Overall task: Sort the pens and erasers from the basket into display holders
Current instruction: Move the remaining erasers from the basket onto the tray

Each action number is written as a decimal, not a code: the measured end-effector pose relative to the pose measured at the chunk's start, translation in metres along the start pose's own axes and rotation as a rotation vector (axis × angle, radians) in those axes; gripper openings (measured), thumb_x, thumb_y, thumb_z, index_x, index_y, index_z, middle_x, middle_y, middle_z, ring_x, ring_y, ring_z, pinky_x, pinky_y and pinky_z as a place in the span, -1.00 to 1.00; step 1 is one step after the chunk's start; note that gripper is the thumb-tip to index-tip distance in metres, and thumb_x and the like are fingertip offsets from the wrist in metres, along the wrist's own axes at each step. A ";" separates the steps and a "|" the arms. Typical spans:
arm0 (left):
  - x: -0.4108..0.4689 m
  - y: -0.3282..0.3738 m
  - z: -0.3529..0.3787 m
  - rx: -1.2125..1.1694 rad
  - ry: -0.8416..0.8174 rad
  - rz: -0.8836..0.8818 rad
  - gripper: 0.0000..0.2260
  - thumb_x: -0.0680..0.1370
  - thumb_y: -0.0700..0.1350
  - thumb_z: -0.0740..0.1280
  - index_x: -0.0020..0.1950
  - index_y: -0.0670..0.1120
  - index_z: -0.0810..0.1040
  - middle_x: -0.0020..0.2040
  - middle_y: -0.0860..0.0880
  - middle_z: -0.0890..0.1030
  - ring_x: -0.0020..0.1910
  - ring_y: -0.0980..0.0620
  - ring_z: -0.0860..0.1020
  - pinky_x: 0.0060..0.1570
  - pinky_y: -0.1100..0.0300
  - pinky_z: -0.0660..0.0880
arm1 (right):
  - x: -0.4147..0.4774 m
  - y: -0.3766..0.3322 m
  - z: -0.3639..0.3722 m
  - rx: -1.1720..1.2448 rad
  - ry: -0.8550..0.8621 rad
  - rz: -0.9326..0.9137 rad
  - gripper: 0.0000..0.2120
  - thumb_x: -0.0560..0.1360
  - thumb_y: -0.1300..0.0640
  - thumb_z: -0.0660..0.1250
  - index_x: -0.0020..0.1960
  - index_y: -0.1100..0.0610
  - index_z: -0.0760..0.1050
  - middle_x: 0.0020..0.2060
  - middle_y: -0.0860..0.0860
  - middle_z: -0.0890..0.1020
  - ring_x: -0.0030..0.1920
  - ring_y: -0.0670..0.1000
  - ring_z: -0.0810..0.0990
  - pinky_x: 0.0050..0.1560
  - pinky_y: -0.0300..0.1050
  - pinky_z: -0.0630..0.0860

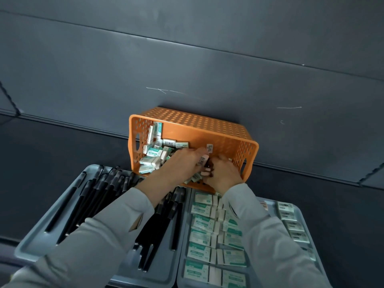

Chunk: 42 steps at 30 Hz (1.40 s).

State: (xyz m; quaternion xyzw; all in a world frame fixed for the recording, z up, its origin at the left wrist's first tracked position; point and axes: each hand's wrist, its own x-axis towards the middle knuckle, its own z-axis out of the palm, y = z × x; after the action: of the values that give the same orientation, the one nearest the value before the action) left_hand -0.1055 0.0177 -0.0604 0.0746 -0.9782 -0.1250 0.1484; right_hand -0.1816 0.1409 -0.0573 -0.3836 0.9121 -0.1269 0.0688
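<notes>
While both hands dig in the orange basket [207, 129] in the middle of the frame, they sit close together, almost touching. The left hand [182, 163] reaches in from the lower left, and its thumb and fingers pinch a small eraser [201, 161] with a bar code on it. Another little eraser [209, 148] stands right at its fingertips. The right hand [223, 171] has its fingers curled down into the basket, but I cannot tell if it holds anything. A heap of loose erasers [155, 154] in white and green wrappers fills the left end of the basket. Both arms wear light grey sleeves [93, 235]. Just below the basket lie two grey trays, side by side. The pen tray [31, 249] at the lower left holds many black pens [93, 196] lying lengthwise. The eraser tray [271, 206] at the lower right holds rows of erasers [203, 221] laid flat, next to each other. Behind the basket, a dark grey wall [187, 59] with a few thin white scratches fills the top of the frame.
</notes>
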 end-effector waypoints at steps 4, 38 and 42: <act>-0.001 0.001 0.000 0.004 0.040 -0.050 -0.68 0.56 -0.16 0.32 0.31 -0.07 0.40 -0.02 -0.15 0.63 -0.04 -0.14 0.60 -0.14 0.13 0.40 | -0.001 0.003 -0.002 0.049 0.049 -0.014 -0.63 0.43 0.15 0.41 0.23 0.10 0.49 0.21 0.11 0.47 0.17 0.15 0.51 -0.01 -0.14 0.37; -0.028 0.052 -0.029 -2.330 0.352 -1.062 -0.71 0.64 -0.05 0.15 -0.21 -0.13 0.48 -0.26 -0.12 0.53 -0.31 -0.04 0.56 -0.20 0.08 0.62 | -0.042 -0.013 -0.051 0.590 0.192 -0.357 -0.81 0.60 0.10 0.26 0.11 -0.03 0.64 0.01 -0.14 0.69 0.01 -0.19 0.63 0.13 -0.28 0.51; -0.033 0.042 -0.034 -2.310 0.294 -0.987 -0.67 0.57 0.11 0.30 -0.24 -0.13 0.50 -0.25 -0.07 0.54 -0.32 0.02 0.55 -0.29 0.17 0.60 | -0.043 0.016 -0.052 0.191 0.095 -0.259 -0.71 0.55 0.28 0.27 0.13 -0.02 0.63 0.06 -0.12 0.66 0.04 -0.10 0.61 0.13 -0.15 0.52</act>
State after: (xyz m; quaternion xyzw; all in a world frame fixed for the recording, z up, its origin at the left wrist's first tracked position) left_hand -0.0684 0.0565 -0.0269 0.2709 -0.1418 -0.9365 0.1718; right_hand -0.1745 0.1916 -0.0105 -0.4831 0.8412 -0.2386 0.0448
